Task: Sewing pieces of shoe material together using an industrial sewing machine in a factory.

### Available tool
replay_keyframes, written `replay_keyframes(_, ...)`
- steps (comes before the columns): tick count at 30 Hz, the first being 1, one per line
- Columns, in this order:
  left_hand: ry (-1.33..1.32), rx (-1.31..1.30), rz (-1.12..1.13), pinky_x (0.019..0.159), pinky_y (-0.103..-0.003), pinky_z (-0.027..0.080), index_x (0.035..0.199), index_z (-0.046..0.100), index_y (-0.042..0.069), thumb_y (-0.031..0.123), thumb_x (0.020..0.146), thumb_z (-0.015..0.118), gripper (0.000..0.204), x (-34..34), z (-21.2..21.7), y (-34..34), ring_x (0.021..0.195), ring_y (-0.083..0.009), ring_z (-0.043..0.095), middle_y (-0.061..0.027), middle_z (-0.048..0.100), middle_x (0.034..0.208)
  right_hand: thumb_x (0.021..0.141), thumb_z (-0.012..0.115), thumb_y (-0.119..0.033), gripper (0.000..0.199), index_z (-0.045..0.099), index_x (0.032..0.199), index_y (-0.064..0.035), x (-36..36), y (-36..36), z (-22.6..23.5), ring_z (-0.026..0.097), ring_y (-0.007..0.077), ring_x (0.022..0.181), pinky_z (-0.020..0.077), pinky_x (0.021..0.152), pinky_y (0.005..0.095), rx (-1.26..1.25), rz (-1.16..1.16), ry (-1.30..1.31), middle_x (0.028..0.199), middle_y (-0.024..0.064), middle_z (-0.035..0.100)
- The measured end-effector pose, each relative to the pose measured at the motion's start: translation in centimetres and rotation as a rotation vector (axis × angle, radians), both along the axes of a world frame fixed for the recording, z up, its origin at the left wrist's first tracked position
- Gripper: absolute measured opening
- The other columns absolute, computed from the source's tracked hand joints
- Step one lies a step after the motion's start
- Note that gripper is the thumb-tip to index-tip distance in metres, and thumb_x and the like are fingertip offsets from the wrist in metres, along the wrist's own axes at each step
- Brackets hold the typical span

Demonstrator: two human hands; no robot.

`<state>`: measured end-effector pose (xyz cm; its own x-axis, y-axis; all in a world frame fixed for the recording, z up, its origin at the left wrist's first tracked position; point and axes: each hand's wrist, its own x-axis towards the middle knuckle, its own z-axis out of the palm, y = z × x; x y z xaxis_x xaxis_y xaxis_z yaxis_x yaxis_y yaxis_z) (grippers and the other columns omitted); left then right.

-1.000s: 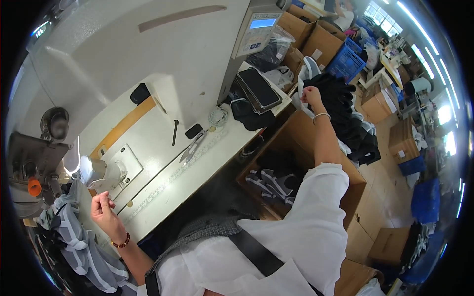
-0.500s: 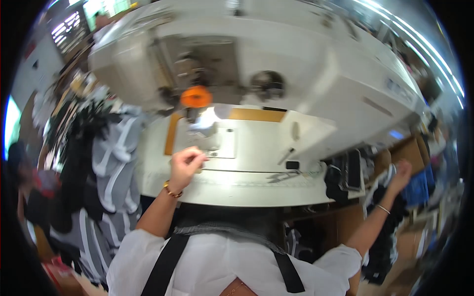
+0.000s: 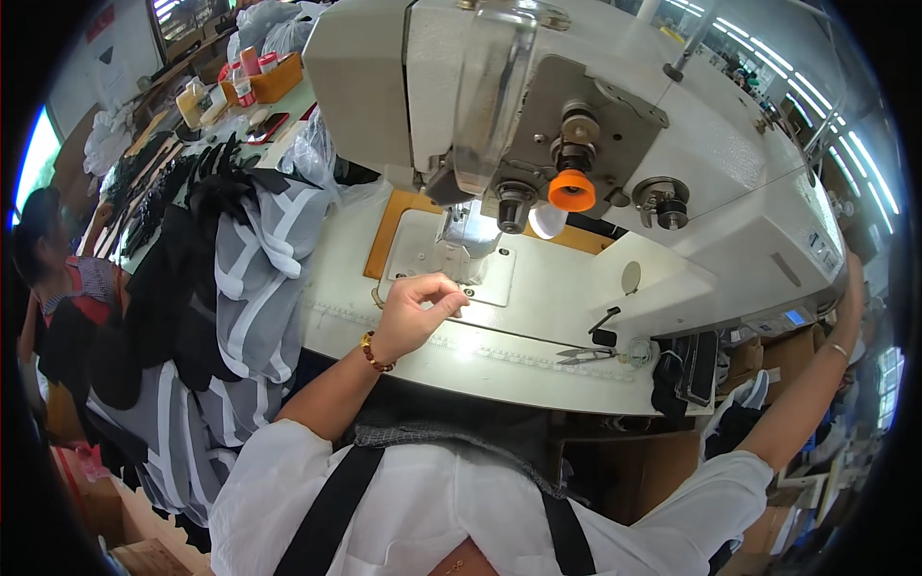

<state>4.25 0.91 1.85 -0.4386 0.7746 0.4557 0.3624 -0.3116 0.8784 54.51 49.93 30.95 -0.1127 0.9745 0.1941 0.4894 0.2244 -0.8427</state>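
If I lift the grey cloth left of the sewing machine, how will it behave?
The grey cloth will probably flop, as it hangs in loose folds. It looks thin, so likely light for its size. Overlapping layers might drag along together.

Pretty much a metal, plastic and cloth mix here, glossy next to matt.
The big off-white sewing machine [image 3: 725, 130] looks like painted metal with a slightly pebbly sheen, and its grey angular face plate [image 3: 624, 106] is smoother, duller bare metal. That round orange knob [image 3: 571, 191] reads as plastic, and the tall clear guard [image 3: 495, 96] is see-through, shiny plastic. The smooth white table [image 3: 519, 384] kinda glares under the light, the silver pointed snips [image 3: 586, 355] are polished metal, and the grey-and-white striped pieces [image 3: 250, 307] are soft matt cloth.
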Motion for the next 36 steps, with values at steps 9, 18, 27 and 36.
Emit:
replay_keyframes(9, -0.422, -0.007, -0.081, 0.064, -0.022, 0.055, 0.088, 0.070, -0.003, 0.007, 0.097, 0.066, 0.014, 0.0, 1.8, 1.2, 0.068, -0.0087, 0.066, -0.0047, 0.069, 0.075, 0.102, 0.056, -0.043, 0.055, 0.064, 0.125, 0.0063, 0.3, -2.6, -7.3, 0.060, 0.0214, 0.114, 0.0475, 0.097, 0.0367, 0.366, -0.159, 0.559, 0.124, 0.0148, 0.065)
replay_keyframes(18, -0.386, -0.086, -0.160, 0.069, -0.022, 0.057, 0.090, 0.069, -0.003, 0.005, 0.096, 0.066, 0.010, 0.1, 0.4, 1.5, 0.071, -0.0084, 0.067, -0.0048, 0.069, 0.078, 0.096, 0.061, -0.047, 0.059, 0.063, 0.126, 0.0036, 1.1, 0.0, -0.1, 0.066, 0.0223, 0.098, 0.0512, 0.088, 0.0366, -0.008, 0.121, 0.127, 0.115, 0.0122, 0.069)
replay_keyframes(27, -0.392, 0.039, -0.164, 0.066, -0.023, 0.056, 0.090, 0.069, -0.003, 0.004, 0.095, 0.066, 0.009, -0.5, -1.5, 2.6, 0.071, -0.0084, 0.067, -0.0047, 0.069, 0.080, 0.100, 0.057, -0.040, 0.051, 0.060, 0.128, 0.0030, 0.5, -3.1, -6.9, 0.063, 0.0236, 0.103, 0.0480, 0.091, 0.0350, 0.330, -0.149, 0.492, 0.119, 0.0159, 0.066)
replay_keyframes(36, -0.332, 0.081, -0.185, 0.065, -0.023, 0.055, 0.087, 0.069, -0.003, 0.001, 0.093, 0.066, 0.009, -1.0, -2.9, 2.9, 0.069, -0.0087, 0.065, -0.0049, 0.068, 0.078, 0.104, 0.050, -0.045, 0.062, 0.054, 0.129, 0.0118, -3.5, -6.9, -10.4, 0.059, 0.0241, 0.108, 0.0466, 0.095, 0.0359, 0.698, -0.204, 0.525, 0.127, 0.0168, 0.060)
